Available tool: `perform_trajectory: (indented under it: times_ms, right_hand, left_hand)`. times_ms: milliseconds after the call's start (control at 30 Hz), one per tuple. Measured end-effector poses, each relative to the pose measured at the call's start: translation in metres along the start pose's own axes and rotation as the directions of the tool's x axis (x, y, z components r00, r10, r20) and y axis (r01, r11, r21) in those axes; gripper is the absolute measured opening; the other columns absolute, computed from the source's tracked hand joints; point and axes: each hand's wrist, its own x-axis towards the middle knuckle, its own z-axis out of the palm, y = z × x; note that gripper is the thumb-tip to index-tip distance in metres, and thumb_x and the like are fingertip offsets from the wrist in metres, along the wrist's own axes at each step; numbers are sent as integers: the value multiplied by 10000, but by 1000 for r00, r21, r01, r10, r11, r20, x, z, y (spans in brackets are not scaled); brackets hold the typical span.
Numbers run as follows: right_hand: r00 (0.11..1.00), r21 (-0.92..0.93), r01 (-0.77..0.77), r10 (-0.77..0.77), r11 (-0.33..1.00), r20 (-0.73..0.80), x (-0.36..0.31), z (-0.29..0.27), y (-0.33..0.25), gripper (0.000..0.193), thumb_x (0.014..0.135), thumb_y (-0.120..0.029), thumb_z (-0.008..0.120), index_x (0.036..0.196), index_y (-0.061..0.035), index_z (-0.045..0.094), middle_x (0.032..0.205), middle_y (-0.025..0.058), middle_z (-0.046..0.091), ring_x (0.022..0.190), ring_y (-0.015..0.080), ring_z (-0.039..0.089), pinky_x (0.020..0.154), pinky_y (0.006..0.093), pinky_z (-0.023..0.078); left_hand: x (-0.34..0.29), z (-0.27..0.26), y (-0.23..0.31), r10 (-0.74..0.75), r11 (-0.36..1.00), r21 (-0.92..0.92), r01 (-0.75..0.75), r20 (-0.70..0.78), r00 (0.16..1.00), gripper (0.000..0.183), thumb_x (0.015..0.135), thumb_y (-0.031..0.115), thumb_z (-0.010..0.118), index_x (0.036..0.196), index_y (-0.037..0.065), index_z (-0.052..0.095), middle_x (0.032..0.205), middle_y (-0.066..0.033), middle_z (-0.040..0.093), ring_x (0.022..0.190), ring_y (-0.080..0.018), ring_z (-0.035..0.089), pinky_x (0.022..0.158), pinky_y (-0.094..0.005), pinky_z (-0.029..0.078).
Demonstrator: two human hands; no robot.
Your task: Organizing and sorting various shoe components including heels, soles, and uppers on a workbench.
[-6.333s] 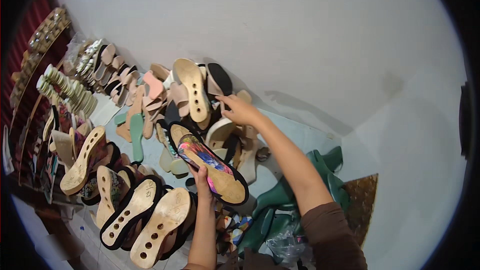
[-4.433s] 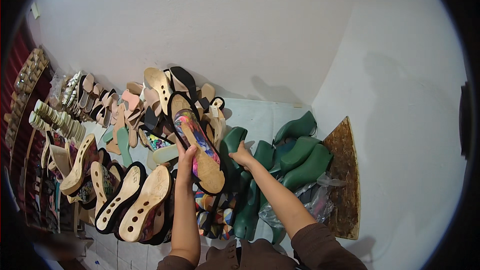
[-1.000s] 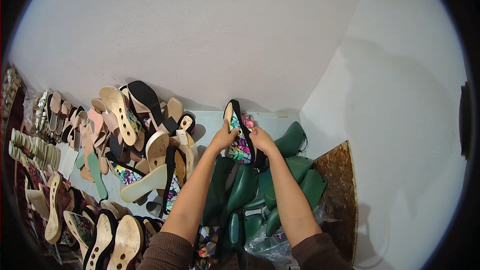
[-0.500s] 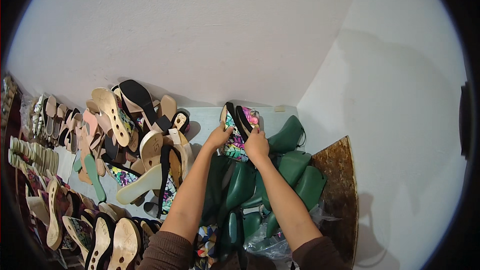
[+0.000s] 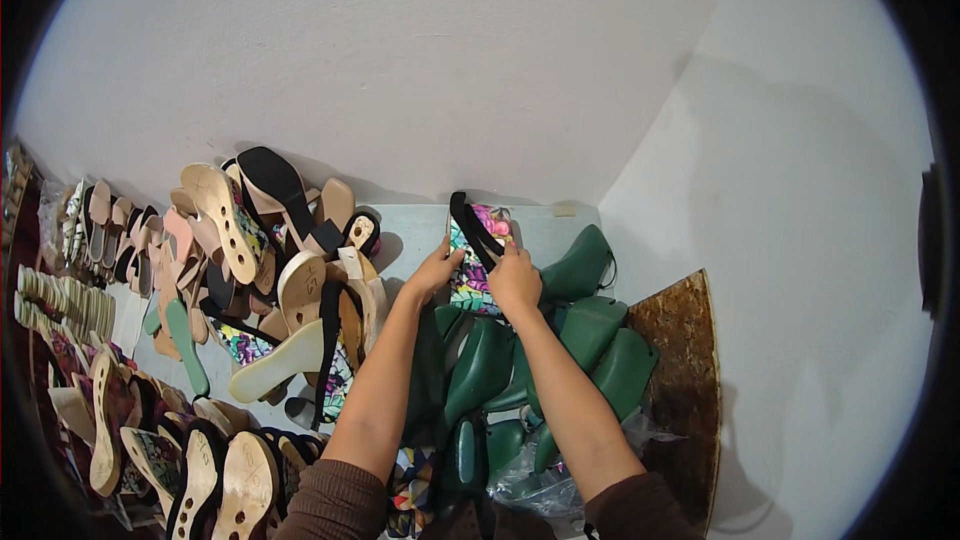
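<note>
A pair of wedge shoe soles [image 5: 472,287] stands upright and pressed side by side between my hands, with bright floral sides and black edges. My left hand [image 5: 434,274] grips the left wedge, its fingers closed on the side. Closed around the right wedge [image 5: 495,220] is my right hand [image 5: 516,283], which covers part of it. Just below and to the right of the wedges lie several green shoe lasts [image 5: 480,368], close under my wrists.
Loose soles and wedges [image 5: 300,300] are heaped on the left, with more wooden-bottomed wedges [image 5: 245,485] nearer me. A rusty brown board [image 5: 675,370] stands at the right. Clear plastic [image 5: 535,485] lies among the lasts. A white wall [image 5: 450,70] rises behind.
The two wedges have come together, and the gap between their black edges has closed. Both hands and the wedges sit slightly higher in view.
</note>
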Motion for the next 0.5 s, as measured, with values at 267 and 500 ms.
perform_trajectory:
  times_ms: [267,500]
  right_hand:
    - [999,281,8,3,960,-40,4,18,16,348,855,-181,472,1161,-20,509,1105,236,497,942,412,563,805,470,462]
    - [978,-173,178,-193,969,-75,8,39,40,533,858,-199,485,1303,54,335,1224,300,391,1101,429,458,927,439,397]
  left_hand:
    - [2,-1,-11,48,991,125,-40,-60,997,685,933,309,447,1417,-15,87,1423,-238,256,1319,-306,270,1057,-347,241]
    - [-14,28,-9,377,650,760,-12,-308,873,634,865,214,482,1355,-80,209,1178,-283,466,1004,-465,484,882,-505,397]
